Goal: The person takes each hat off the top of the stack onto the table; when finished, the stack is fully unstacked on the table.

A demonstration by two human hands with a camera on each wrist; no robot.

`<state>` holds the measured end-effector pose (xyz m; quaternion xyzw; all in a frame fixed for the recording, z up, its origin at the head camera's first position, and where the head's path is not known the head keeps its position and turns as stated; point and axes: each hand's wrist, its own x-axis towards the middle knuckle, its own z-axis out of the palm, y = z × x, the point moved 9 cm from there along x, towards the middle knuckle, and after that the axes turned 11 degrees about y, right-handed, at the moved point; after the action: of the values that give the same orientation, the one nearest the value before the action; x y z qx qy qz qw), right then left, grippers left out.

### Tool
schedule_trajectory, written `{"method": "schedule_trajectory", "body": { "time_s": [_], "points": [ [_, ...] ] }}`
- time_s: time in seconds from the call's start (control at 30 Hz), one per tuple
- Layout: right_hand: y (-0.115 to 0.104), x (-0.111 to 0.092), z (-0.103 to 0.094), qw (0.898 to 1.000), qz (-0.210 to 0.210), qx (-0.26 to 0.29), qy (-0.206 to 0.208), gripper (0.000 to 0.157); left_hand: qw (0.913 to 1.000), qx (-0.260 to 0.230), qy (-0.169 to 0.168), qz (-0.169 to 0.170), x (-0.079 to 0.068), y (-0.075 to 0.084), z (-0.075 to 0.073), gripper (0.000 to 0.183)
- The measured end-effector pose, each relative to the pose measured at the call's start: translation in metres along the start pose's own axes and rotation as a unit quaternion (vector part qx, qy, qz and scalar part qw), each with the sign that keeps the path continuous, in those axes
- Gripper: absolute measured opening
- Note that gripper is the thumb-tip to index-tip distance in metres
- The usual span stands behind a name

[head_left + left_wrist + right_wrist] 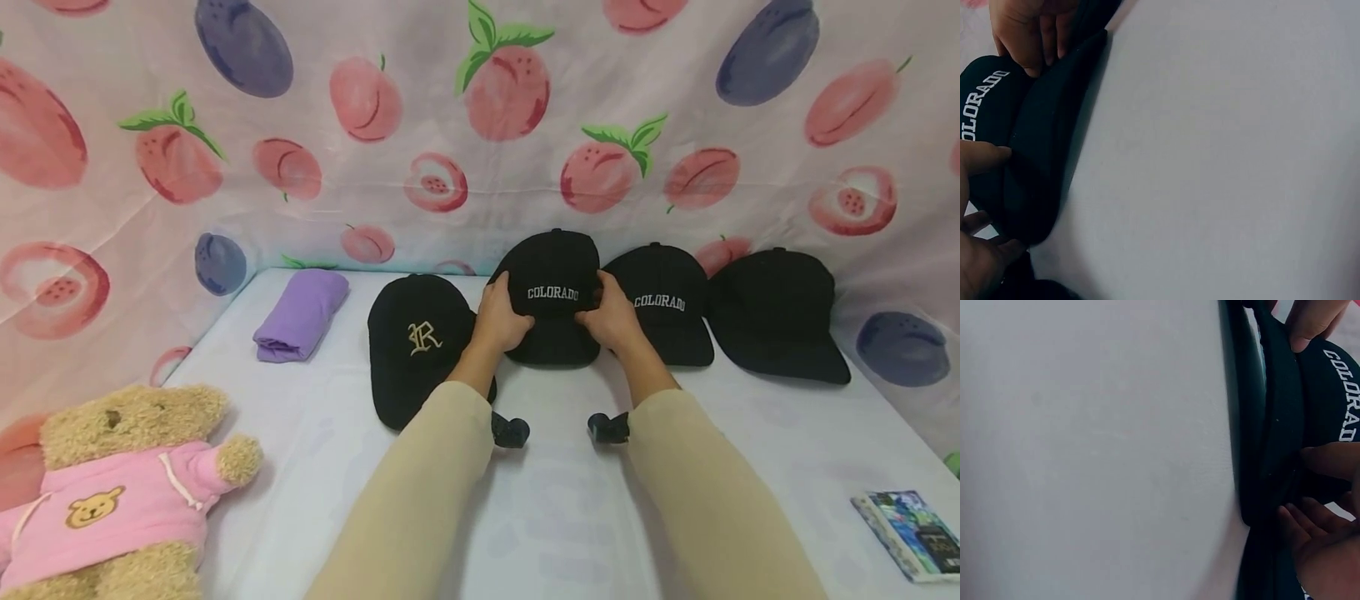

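In the head view a black baseball cap [555,262] with white COLORADO lettering faces me at the back of the white surface. My left hand [501,318] grips its left side and my right hand [615,312] its right side. Both thumbs press on the front, near where crown meets brim. In the left wrist view the left fingers [988,256] are by one end of the brim [1041,156]. The right wrist view shows the right thumb [1335,459] on the cap and the other fingers beside the brim. The cap's back is hidden.
A black cap with a gold letter [408,333] lies left; another COLORADO cap [663,279] and a plain black cap [772,312] sit right. A folded purple cloth [303,312], a teddy bear [127,500] and a small book [911,533] lie farther out. A fruit-print curtain [517,192] hangs behind.
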<state>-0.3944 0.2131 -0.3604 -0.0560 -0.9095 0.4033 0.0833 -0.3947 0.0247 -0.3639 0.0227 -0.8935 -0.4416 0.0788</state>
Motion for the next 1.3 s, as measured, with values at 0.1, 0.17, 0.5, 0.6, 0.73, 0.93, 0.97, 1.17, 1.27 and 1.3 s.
{"method": "schedule_trajectory", "body": {
  "time_s": [0.1, 0.17, 0.5, 0.6, 0.73, 0.93, 0.97, 1.17, 1.27, 1.3],
  "points": [
    [0.003, 0.0, 0.001, 1.0, 0.011, 0.021, 0.002, 0.088, 0.9999, -0.015, -0.002, -0.006, -0.001, -0.001, 0.003, 0.089],
    [0.004, 0.0, 0.002, 0.999, 0.018, 0.037, 0.003, 0.089, 0.9996, -0.025, -0.006, -0.009, -0.002, -0.001, 0.004, 0.089],
    [0.004, -0.002, 0.002, 0.995, 0.029, 0.093, 0.004, 0.095, 0.9992, -0.016, -0.035, -0.013, -0.002, 0.001, 0.01, 0.084],
    [0.004, -0.003, 0.003, 0.995, 0.03, 0.1, 0.003, 0.096, 0.9991, -0.011, -0.038, -0.012, -0.001, 0.001, 0.01, 0.084],
    [0.004, -0.004, 0.004, 0.993, 0.03, 0.11, 0.0, 0.097, 0.9993, -0.019, -0.029, -0.016, 0.0, 0.0, 0.009, 0.087],
    [0.005, -0.006, 0.005, 0.992, 0.035, 0.123, 0.002, 0.098, 0.9995, -0.026, -0.012, -0.013, 0.0, 0.0, 0.006, 0.089],
    [0.004, -0.006, 0.005, 0.992, 0.034, 0.123, 0.002, 0.098, 0.9995, -0.024, -0.01, -0.015, 0.0, -0.001, 0.006, 0.088],
    [0.002, -0.009, 0.005, 0.993, 0.031, 0.11, 0.01, 0.096, 0.9998, -0.009, 0.002, -0.017, -0.001, -0.001, 0.004, 0.086],
    [0.002, -0.01, 0.004, 0.994, 0.033, 0.099, 0.014, 0.095, 0.9999, 0.002, 0.004, -0.015, -0.002, 0.0, 0.004, 0.086],
    [0.003, -0.011, 0.004, 0.995, 0.033, 0.095, 0.015, 0.095, 0.9999, 0.004, 0.004, -0.016, -0.003, 0.0, 0.004, 0.086]
  ]
}}
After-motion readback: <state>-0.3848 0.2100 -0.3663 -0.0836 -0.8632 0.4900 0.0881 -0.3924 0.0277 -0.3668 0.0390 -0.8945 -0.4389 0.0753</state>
